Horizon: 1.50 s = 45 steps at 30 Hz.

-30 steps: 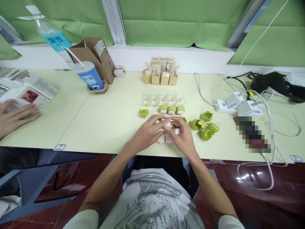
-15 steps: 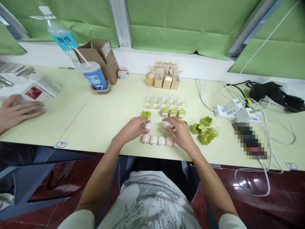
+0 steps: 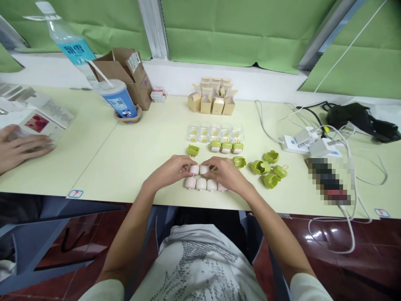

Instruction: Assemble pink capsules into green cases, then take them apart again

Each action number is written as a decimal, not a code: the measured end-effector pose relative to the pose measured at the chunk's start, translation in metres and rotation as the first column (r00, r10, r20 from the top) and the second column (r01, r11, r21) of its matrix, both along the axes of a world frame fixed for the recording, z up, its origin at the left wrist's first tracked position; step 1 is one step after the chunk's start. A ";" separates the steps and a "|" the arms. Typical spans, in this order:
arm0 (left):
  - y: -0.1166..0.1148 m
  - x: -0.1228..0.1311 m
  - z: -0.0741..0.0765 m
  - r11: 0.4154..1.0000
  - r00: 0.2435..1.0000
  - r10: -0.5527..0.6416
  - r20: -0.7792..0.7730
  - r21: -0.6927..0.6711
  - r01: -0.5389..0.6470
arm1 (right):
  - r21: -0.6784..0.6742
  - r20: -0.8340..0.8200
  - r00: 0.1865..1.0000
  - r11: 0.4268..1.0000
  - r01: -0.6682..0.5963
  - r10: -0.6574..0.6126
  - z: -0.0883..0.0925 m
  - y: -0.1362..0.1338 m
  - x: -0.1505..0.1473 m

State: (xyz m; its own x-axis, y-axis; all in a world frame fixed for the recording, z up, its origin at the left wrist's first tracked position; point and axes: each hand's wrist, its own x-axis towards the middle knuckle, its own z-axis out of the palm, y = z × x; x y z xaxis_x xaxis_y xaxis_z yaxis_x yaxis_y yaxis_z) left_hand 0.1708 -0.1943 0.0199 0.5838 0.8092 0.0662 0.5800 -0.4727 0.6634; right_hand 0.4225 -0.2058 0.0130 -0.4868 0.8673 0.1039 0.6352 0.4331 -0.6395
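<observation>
Now my left hand (image 3: pixel 171 171) and right hand (image 3: pixel 227 174) each pinch one of the pink pieces (image 3: pixel 194 169) just behind the pink row (image 3: pixel 201 184); they seem light, hard, slippery, so I grip their sides.

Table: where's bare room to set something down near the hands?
The widest bare table lies between the blue cup and the left hand. Crowded: pink pieces at the fingertips, green caps and power strip past the right hand.
</observation>
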 end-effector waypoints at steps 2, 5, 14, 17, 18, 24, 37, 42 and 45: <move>-0.001 0.001 0.001 1.000 1.000 -0.002 0.008 0.004 0.002 | -0.020 0.001 1.000 1.000 0.008 -0.008 0.000 0.000 -0.001; -0.002 0.001 0.005 1.000 1.000 -0.009 -0.019 0.011 0.009 | -0.032 -0.012 1.000 0.999 -0.003 0.002 0.000 0.001 -0.001; -0.001 -0.005 0.007 0.999 0.998 -0.052 -0.020 0.005 0.052 | -0.019 -0.060 0.994 0.996 -0.090 0.089 0.002 -0.001 0.005; 0.000 -0.006 0.005 0.999 0.999 -0.046 0.011 -0.006 0.046 | -0.012 -0.058 0.994 0.995 -0.097 0.097 0.002 -0.001 0.005; 0.001 -0.007 0.005 0.999 0.999 -0.047 0.023 -0.011 0.047 | -0.007 -0.056 0.993 0.995 -0.100 0.099 0.001 0.000 0.005; 0.003 -0.008 0.002 0.997 0.999 -0.043 0.029 -0.068 0.044 | -0.013 -0.056 0.993 0.994 -0.104 0.103 0.000 0.001 0.003; -0.010 -0.002 0.000 0.982 0.984 -0.176 -0.037 0.068 0.178 | 0.377 0.067 0.939 0.880 0.289 -0.337 0.009 0.027 0.052; -0.020 0.021 -0.009 0.971 0.951 -0.230 -0.208 0.018 0.239 | 0.381 0.053 0.871 0.816 0.435 -0.489 -0.002 0.042 0.087; -0.021 0.026 -0.012 0.975 0.945 -0.207 -0.254 0.027 0.221 | 0.359 -0.032 0.876 0.812 0.460 -0.482 -0.010 0.042 0.089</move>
